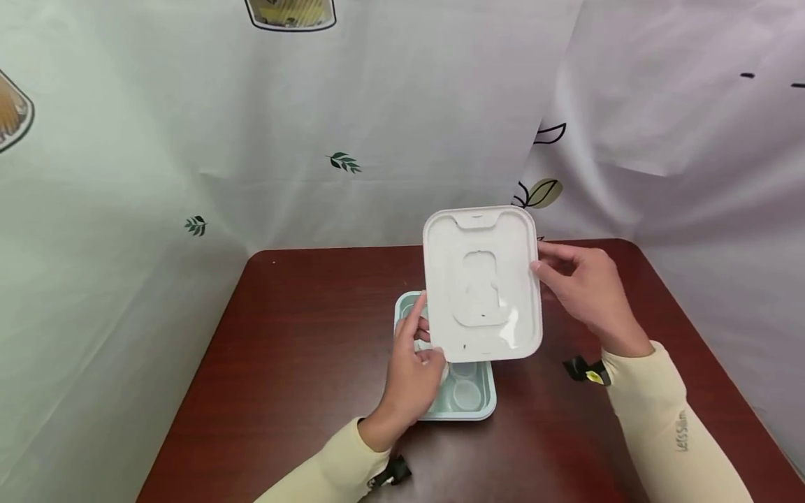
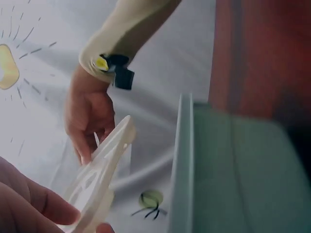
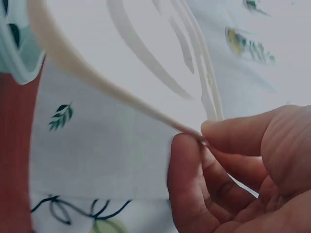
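A white rectangular lid (image 1: 449, 279) with rounded corners and a raised middle is held up above a pale green tray (image 1: 490, 412). My right hand (image 1: 588, 286) pinches the lid's right edge between thumb and fingers, seen close up in the right wrist view, where the thumb (image 3: 238, 133) lies on one face. At the lid's lower left, my left hand (image 1: 409, 374) grips the edge; the left wrist view shows its thumb and a fingertip on either side of the lid (image 2: 104, 179). Round hollows show in the tray, which rests on the table, partly hidden by lid and left hand.
The dark red-brown table (image 1: 302, 349) spreads around the tray. Behind and at both sides hang pale cloth walls (image 1: 409, 105) printed with leaves and drawings. Both forearms wear cream sleeves with a black strap device (image 1: 586, 370) at the wrist.
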Motion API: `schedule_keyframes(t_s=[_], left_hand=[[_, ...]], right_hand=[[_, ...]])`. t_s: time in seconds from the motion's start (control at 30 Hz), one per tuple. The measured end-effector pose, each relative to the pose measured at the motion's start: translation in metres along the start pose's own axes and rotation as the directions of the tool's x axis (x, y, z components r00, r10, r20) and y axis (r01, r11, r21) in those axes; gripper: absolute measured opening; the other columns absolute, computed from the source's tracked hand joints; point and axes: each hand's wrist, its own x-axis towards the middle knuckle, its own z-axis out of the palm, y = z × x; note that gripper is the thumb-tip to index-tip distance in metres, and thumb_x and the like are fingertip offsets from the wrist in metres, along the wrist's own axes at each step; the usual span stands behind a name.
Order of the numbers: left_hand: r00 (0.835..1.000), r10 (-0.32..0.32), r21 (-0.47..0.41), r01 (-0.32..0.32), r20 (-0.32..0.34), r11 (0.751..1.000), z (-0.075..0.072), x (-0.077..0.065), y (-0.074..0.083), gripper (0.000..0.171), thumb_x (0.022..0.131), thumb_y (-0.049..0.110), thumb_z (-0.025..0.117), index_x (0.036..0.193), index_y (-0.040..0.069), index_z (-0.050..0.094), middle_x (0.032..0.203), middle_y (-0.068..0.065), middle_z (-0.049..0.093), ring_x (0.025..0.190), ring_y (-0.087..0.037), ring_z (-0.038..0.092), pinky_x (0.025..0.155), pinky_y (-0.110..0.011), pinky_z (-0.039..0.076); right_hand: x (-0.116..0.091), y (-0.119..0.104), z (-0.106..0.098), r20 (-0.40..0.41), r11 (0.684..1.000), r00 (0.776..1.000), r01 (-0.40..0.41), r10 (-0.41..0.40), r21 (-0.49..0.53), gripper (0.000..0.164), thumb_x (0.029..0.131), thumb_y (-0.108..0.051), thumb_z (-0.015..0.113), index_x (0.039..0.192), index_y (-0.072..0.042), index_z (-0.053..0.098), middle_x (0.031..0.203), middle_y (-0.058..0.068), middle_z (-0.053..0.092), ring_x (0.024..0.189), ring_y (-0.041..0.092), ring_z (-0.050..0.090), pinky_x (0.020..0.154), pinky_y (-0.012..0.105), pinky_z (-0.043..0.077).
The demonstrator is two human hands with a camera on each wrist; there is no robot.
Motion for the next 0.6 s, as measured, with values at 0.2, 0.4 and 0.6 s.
schedule_keyframes(t_s=[0.2, 0.4, 0.6], left_hand=[[0.994, 0.038, 0.037, -0.034, -0.105, 0.999, -0.017, 0.011, 0.01, 0.081, 0.093, -0.007, 0.062, 0.161, 0.032, 0.045, 0.122, -0.012, 0.051, 0.115, -0.02, 0.047, 0.095, -0.033, 0.051], [0.989, 0.013, -0.075, -0.025, -0.148, 0.997, -0.029, 0.023, 0.021, 0.065, 0.097, -0.001, 0.064, 0.156, 0.025, 0.054, 0.134, -0.012, 0.054, 0.12, -0.025, 0.054, 0.109, -0.035, 0.048], [0.988, -0.03, -0.196, 0.0, -0.154, 0.981, -0.036, 0.032, 0.03, 0.05, 0.106, 0.013, 0.057, 0.156, 0.016, 0.053, 0.145, -0.014, 0.054, 0.135, -0.031, 0.057, 0.109, -0.026, 0.047]], right_hand=[[0.003, -0.02, 0.01, -0.035, 0.991, 0.994, 0.104, -0.107, -0.079, 0.044, 0.097, -0.016, 0.076, 0.14, -0.014, 0.07, 0.103, 0.014, 0.081, 0.074, -0.013, 0.067, 0.066, 0.011, 0.053], [-0.004, -0.031, 0.011, -0.04, 0.997, 0.996, 0.076, -0.076, -0.021, 0.046, 0.1, -0.024, 0.072, 0.146, -0.024, 0.065, 0.11, 0.009, 0.079, 0.08, -0.005, 0.069, 0.068, 0.014, 0.049], [-0.015, -0.04, 0.007, 0.029, 0.97, 0.999, 0.031, -0.039, 0.24, 0.041, 0.105, -0.022, 0.068, 0.145, -0.014, 0.065, 0.118, 0.004, 0.079, 0.095, 0.004, 0.078, 0.084, 0.019, 0.061]])
